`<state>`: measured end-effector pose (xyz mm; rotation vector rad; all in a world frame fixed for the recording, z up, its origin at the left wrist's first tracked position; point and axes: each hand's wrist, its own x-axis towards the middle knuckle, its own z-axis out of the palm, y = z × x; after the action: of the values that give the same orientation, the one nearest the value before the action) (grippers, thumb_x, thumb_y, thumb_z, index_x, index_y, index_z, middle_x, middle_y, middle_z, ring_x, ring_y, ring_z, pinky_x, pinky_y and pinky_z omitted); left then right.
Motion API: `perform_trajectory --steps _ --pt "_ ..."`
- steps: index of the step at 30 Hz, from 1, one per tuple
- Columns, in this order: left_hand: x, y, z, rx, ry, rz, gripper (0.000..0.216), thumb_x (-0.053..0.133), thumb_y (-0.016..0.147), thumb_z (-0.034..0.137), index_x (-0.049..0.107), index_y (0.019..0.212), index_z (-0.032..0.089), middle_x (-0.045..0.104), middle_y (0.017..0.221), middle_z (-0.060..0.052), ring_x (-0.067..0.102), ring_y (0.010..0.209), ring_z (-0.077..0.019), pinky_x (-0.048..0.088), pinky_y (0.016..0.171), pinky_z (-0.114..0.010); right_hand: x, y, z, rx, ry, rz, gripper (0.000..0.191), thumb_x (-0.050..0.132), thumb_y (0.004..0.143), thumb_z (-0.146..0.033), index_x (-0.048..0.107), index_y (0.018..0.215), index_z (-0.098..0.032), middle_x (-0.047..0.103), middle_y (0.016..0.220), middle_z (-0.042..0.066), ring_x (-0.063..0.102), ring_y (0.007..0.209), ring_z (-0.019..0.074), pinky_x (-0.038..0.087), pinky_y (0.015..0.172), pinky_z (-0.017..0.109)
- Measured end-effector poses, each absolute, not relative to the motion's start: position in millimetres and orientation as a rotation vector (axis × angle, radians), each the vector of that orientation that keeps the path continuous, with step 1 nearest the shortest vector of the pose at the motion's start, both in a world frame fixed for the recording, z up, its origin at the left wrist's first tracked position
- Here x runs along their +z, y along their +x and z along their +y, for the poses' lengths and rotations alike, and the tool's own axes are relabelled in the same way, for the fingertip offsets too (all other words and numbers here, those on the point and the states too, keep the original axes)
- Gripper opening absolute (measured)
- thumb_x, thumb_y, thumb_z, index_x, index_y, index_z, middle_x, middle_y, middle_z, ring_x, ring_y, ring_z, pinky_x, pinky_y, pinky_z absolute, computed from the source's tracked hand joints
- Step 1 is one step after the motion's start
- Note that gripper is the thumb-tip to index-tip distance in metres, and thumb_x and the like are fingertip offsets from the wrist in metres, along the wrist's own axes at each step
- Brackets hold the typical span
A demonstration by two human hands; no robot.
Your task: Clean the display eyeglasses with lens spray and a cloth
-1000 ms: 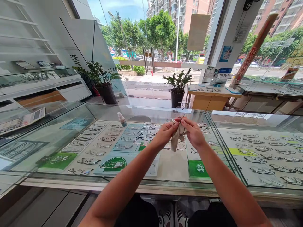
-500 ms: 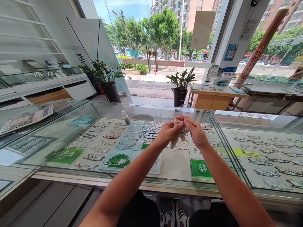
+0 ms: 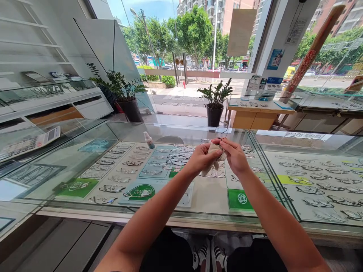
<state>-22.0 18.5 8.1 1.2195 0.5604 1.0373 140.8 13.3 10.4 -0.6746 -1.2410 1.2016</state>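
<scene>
Above the glass counter both of my hands meet around a pair of thin-rimmed eyeglasses (image 3: 221,132). One round lens sticks up past the fingertips; the rest of the frame is hidden by fingers and cloth. My left hand (image 3: 204,156) is closed on a beige cloth (image 3: 211,166), which is bunched around the lower part of the glasses and hangs below the fingers. My right hand (image 3: 236,155) pinches the glasses from the other side, its fingers touching the cloth. A small white spray bottle (image 3: 148,140) stands on the glass to the left of my hands.
Beneath the glass top of the display counter (image 3: 210,207) lie rows of eyeglasses and green cards (image 3: 241,199). A newspaper (image 3: 42,143) rests at the left. Beyond the counter stand two potted plants (image 3: 214,113) and a wooden display table (image 3: 256,119).
The lens above my fingers has tilted and shifted slightly right. The cloth has moved a little between my hands, and the whole view has shifted slightly.
</scene>
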Motion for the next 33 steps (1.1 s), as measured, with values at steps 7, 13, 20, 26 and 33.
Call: perform_trajectory --steps 7,13,20,26,33 --pt "8.4 -26.7 21.0 0.982 1.3 0.502 0.062 0.097 0.074 0.046 0.074 0.122 0.013 0.07 0.087 -0.004 0.065 0.072 -0.0132 0.052 0.066 -0.024 13.7 141.6 13.4 1.202 -0.67 -1.228 0.023 0.077 0.09 -0.048 0.086 0.093 -0.027 0.079 0.109 0.006 0.068 0.11 0.0279 0.053 0.105 0.043" --pt "11.5 -27.3 20.6 0.971 1.352 0.443 0.051 0.091 0.082 0.048 0.073 0.117 0.014 0.07 0.092 -0.006 0.066 0.078 -0.0151 0.054 0.07 -0.025 12.8 143.6 16.1 1.265 -0.684 -1.165 0.025 0.077 0.089 -0.048 0.086 0.094 -0.026 0.081 0.108 0.006 0.07 0.102 0.0264 0.055 0.095 0.04" --pt "8.1 -26.0 21.1 1.017 1.389 0.481 0.05 0.089 0.084 0.049 0.072 0.116 0.014 0.069 0.089 -0.004 0.062 0.074 -0.0134 0.051 0.069 -0.025 13.2 140.1 13.8 1.286 -0.697 -1.135 0.026 0.078 0.087 -0.049 0.086 0.095 -0.025 0.082 0.105 0.006 0.071 0.099 0.0256 0.056 0.091 0.039" --pt "1.5 -17.9 20.7 1.153 1.388 0.564 0.05 0.091 0.08 0.052 0.072 0.105 0.012 0.063 0.076 0.0 0.053 0.065 -0.01 0.041 0.06 -0.022 9.2 127.0 8.4 1.279 -0.652 -1.087 0.025 0.082 0.086 -0.049 0.087 0.098 -0.027 0.082 0.113 0.006 0.07 0.116 0.0272 0.054 0.106 0.04" --pt "-0.2 -12.7 14.3 1.326 1.337 0.628 0.052 0.08 0.087 0.064 0.074 0.104 0.015 0.067 0.081 -0.001 0.056 0.071 -0.0121 0.046 0.067 -0.024 6.5 119.9 2.1 1.156 -0.577 -1.228 0.028 0.07 0.099 -0.05 0.087 0.112 -0.032 0.077 0.13 0.003 0.064 0.133 0.0279 0.044 0.123 0.043"
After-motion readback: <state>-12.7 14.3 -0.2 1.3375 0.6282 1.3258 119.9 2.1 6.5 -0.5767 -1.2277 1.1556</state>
